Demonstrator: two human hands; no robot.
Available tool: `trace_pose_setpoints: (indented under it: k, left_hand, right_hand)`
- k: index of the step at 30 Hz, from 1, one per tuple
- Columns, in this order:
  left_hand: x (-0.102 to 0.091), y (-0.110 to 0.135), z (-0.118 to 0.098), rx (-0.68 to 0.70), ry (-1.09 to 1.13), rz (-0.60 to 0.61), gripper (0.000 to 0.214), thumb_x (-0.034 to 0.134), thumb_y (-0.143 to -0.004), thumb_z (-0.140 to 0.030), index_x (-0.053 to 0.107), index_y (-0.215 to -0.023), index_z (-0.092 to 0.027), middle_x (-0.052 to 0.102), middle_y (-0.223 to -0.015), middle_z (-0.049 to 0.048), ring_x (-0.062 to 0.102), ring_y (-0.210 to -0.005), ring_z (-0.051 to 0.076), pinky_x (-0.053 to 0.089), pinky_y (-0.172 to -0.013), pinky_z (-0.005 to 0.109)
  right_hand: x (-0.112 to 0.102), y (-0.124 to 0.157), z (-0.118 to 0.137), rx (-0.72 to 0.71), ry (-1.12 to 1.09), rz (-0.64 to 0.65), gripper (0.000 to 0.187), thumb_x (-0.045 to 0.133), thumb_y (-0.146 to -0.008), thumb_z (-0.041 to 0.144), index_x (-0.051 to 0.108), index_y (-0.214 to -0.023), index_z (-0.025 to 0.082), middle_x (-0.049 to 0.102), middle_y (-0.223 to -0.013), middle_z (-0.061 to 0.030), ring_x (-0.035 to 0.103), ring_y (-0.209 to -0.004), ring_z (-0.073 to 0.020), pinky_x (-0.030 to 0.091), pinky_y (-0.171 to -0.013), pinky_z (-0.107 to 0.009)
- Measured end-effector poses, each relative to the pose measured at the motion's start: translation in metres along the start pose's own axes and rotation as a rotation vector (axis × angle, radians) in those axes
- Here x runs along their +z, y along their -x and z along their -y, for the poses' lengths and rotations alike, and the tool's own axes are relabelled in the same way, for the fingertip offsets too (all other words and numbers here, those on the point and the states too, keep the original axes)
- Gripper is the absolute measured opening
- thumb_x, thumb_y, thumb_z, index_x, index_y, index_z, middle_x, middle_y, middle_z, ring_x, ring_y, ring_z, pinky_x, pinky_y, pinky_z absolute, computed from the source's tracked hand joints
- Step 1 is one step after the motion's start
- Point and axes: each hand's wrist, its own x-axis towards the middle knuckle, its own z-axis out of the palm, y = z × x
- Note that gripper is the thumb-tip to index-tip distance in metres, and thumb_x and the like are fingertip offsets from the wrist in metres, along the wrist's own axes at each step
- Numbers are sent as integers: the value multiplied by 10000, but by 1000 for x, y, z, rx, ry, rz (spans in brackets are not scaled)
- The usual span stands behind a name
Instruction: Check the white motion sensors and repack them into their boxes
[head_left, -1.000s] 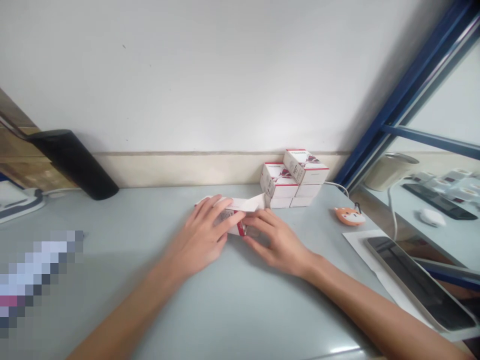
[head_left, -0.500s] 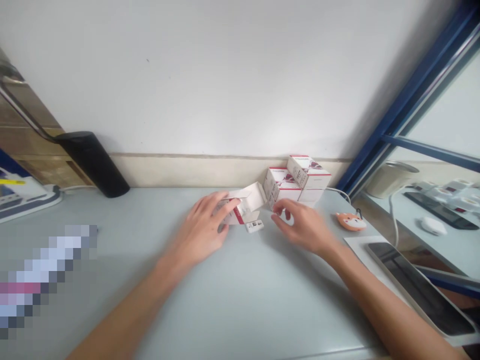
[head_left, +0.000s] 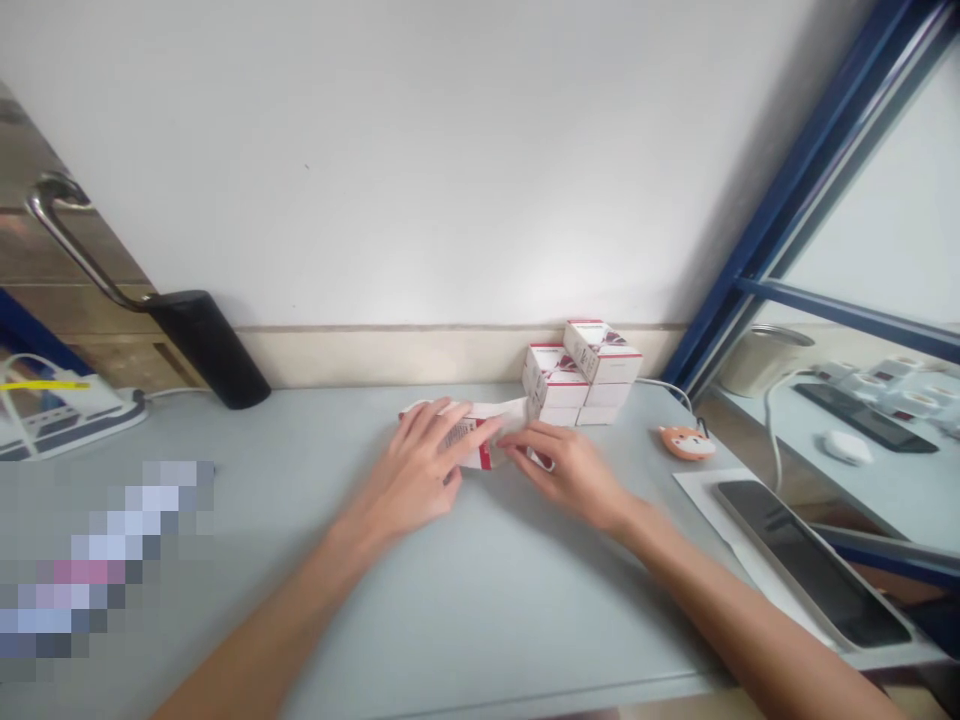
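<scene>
A small white and red cardboard box [head_left: 472, 450] lies on its side on the grey table, its flapped end facing right. My left hand [head_left: 416, 460] is closed over the box from the left, with the forefinger along its near upper face. At the flapped end, the fingertips of my right hand [head_left: 566, 465] are pinched together on a small side flap, partly hidden by the fingers. A larger white flap [head_left: 514, 408] stands out behind them. Under my right hand, a small reddish piece shows only in part.
Several similar boxes [head_left: 555, 385] are stacked against the wall to the right. Further right are an orange animal-faced pouch [head_left: 686, 442] and a phone [head_left: 814, 565] on a white sheet. A black cylinder [head_left: 214, 350] leans at the back left, near a power strip [head_left: 82, 420]. A blue-framed mirror borders the right.
My right hand has moved left from beside the stacked boxes to the box's flapped end, its fingers coming together. It now covers the small white piece. My left hand stays on the box.
</scene>
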Motion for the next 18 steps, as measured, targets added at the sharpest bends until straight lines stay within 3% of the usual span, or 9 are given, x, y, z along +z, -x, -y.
trace_pose_setpoints:
  k: [6, 12, 18]
  left_hand:
    - [-9, -1, 4, 165, 1, -25, 822, 594, -870, -59, 415, -1607, -376, 554, -1535, 136, 569, -1337, 368, 458, -1056, 571]
    - [-17, -2, 2, 247, 28, -166, 723, 669, -814, -67, 532, -1470, -338, 573, -1483, 178, 605, -1294, 366, 498, -998, 547]
    - [-14, -2, -5, 260, 29, -225, 714, 699, -797, -93, 526, -1447, -331, 600, -1474, 175, 632, -1281, 331, 534, -992, 508]
  right_hand:
    - [-1, -1, -7, 144, -94, 180, 191, 654, -1004, 291, 753, -1167, 293, 767, -926, 22, 602, -720, -148, 429, -707, -271]
    - [-3, 0, -4, 74, -170, 142, 173, 579, -1045, 247, 720, -1145, 258, 765, -946, 5, 640, -767, -150, 441, -732, -260]
    - [-3, -1, -9, -128, 199, 98, 111, 579, -1050, 229, 672, -992, 215, 749, -931, -21, 633, -726, -153, 338, -625, -270]
